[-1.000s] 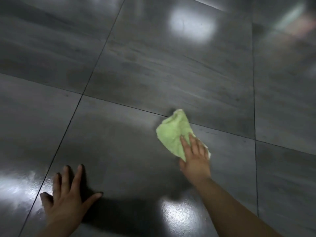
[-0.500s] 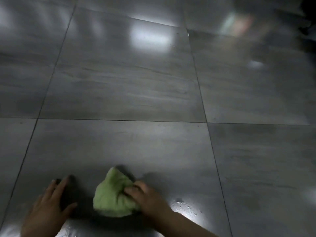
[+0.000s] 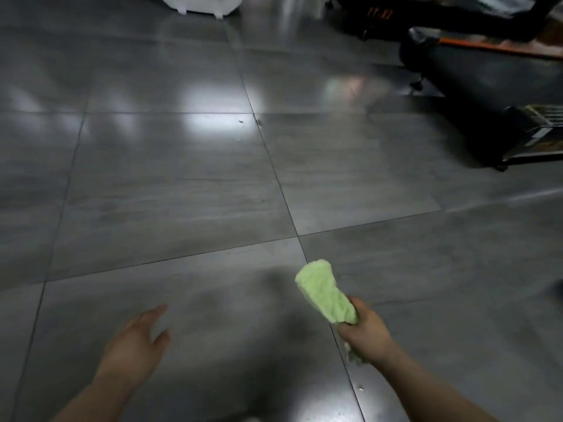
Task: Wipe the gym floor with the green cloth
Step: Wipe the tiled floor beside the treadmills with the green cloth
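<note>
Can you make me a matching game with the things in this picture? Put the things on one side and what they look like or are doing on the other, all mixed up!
Things:
1. green cloth
2. left hand
3. right hand
4. floor tiles

Descriptions:
A. grey and shiny
B. open, fingers spread, holding nothing
C. closed in a fist around something
D. bunched up, sticking out of a fist

Pairs: 1-D, 2-B, 3-C, 4-A

dim indoor light. bright white glare patches sit on the glossy floor (image 3: pixel 182 193) near its far middle and at the near edge. a soft dark shadow lies between the blurred left hand (image 3: pixel 134 348) and right hand (image 3: pixel 365 336). tile lines bow toward the edges.
</note>
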`<state>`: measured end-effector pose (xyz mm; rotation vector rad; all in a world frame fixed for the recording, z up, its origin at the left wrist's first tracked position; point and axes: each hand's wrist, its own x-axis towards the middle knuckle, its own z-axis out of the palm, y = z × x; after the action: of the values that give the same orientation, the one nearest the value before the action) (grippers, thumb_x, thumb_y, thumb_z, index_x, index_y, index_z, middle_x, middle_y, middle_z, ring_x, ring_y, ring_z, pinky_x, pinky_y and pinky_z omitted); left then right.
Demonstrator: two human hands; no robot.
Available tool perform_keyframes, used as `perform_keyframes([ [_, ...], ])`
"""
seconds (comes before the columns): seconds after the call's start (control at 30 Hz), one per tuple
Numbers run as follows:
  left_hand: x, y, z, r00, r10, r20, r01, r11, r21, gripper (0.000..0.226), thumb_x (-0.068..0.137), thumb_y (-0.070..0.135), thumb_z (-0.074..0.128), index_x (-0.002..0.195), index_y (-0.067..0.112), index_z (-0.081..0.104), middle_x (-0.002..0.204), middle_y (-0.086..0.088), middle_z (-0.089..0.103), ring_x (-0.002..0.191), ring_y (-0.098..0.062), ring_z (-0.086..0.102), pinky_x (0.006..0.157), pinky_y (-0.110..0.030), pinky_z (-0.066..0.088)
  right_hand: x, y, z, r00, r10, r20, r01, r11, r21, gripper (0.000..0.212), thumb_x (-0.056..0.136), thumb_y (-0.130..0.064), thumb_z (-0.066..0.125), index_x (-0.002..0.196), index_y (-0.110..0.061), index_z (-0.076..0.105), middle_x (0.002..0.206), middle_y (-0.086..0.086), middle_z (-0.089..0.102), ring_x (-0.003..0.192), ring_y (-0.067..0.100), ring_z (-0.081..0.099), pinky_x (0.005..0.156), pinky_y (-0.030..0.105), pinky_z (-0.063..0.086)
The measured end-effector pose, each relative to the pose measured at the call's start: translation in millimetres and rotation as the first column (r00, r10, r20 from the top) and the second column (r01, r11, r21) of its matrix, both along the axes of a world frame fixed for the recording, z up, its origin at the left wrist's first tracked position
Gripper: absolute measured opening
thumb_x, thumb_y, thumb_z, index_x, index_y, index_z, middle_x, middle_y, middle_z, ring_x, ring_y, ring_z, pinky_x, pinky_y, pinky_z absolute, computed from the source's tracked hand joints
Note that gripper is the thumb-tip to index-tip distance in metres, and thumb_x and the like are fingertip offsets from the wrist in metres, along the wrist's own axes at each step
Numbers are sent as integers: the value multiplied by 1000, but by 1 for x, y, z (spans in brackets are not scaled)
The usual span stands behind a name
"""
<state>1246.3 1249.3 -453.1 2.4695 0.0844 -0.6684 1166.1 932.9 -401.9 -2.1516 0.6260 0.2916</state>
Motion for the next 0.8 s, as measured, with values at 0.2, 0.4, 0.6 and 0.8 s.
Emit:
perform_keyframes([
  [0.2, 40, -28, -3, 994, 104, 37, -103, 995, -11, 38, 87, 7, 52, 124, 1, 50, 136, -22, 47, 127, -37, 43, 107, -42, 30, 36, -51, -46, 983, -184, -5, 183, 980, -73, 24, 76, -13, 52, 100, -16, 54, 90, 19, 60, 46, 18, 55, 39, 22, 46],
  [0.4, 38, -62, -85, 980, 172, -96, -172, 985, 15, 50, 83, 4, 57, 131, 3, 42, 148, -21, 29, 136, -34, 31, 112, -39, 25, 96, -83, -122, 992, -108, 60, 121, 951, -284, 62, 76, -10, 56, 135, -6, 39, 134, 20, 42, 117, 41, 45, 93, 38, 39],
  [0.6, 17, -53, -110, 927, 350, -132, -342, 936, 84, 62, 81, 9, 62, 136, 11, 35, 150, -15, 27, 131, -34, 39, 105, -41, 34, 155, 7, -182, 947, 239, -213, -314, 820, -479, 68, 82, -37, 43, 142, -14, 22, 144, 16, 38, 120, 38, 43, 95, 45, 43],
  [0.8, 50, -35, -129, 871, 490, -38, -463, 845, 267, 76, 79, 27, 64, 141, 22, 22, 155, -9, 14, 141, -31, 16, 110, -49, 25, 179, 68, -204, 401, 912, -86, -814, 311, -490, 59, 60, -56, 38, 115, -36, 38, 117, -11, 67, 105, 12, 62, 89, 32, 48],
])
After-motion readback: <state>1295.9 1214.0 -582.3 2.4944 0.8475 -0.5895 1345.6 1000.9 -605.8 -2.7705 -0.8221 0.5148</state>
